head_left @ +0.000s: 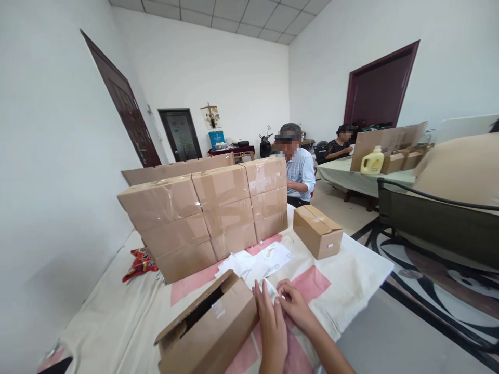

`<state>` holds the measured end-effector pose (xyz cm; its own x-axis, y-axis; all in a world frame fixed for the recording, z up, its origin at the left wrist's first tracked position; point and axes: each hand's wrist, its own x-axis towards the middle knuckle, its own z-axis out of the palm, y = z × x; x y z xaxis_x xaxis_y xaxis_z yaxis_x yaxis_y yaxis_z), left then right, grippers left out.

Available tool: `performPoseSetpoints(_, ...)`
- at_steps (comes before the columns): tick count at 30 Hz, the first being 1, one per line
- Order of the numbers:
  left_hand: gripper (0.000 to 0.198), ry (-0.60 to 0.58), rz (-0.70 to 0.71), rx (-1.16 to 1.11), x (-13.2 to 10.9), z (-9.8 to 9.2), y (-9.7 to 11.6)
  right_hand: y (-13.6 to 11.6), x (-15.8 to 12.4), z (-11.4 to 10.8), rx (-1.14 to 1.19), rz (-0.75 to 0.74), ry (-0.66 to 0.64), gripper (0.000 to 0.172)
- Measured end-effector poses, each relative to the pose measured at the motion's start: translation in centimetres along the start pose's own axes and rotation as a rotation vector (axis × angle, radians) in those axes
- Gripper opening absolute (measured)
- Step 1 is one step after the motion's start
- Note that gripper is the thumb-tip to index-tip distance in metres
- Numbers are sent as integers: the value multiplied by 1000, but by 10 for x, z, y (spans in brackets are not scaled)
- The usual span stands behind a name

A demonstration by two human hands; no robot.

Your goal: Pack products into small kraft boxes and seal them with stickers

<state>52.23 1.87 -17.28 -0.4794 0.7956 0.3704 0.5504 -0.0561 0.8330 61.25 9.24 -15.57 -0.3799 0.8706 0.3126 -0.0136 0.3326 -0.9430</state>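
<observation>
My left hand (272, 319) is beside the right end of an open cardboard box (212, 332), its fingers stretched out and pointing away from me. Close to its fingertips, my right hand (295, 306) has thumb and fingers pinched together. Between the two hands shows a small whitish piece (272, 289), partly covered by fingers; its kind is unclear. The open box lies tilted across the cloth, with a dark gap along its top and a small clear label on its side. Loose white sheets (268, 259) lie just beyond my hands.
Stacked taped cartons (218, 208) form a wall across the table. A closed carton (317, 231) stands at the right. A red packet (139, 264) lies left on the tablecloth (358, 270). One person (302, 166) sits behind; another sits farther right, near a yellow jug (373, 161).
</observation>
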Motion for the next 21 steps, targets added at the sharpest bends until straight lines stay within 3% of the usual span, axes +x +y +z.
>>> performPoseSetpoints(3, 76, -106, -1, 5, -6, -7, 1, -7, -1, -3, -13, 58, -11, 23)
performPoseSetpoints(6, 91, -75, 72, 72, -4, -6, 4, -13, -2, -3, -33, 113, -8, 22)
performPoseSetpoints(10, 86, -8, 45, 57, 3, -1, 7, -18, -3, -2, -79, 187, -21, 19)
performPoseSetpoints(21, 94, -4, 109, 154, 5, -1, 5, -54, -8, -20, -169, 309, 44, 17)
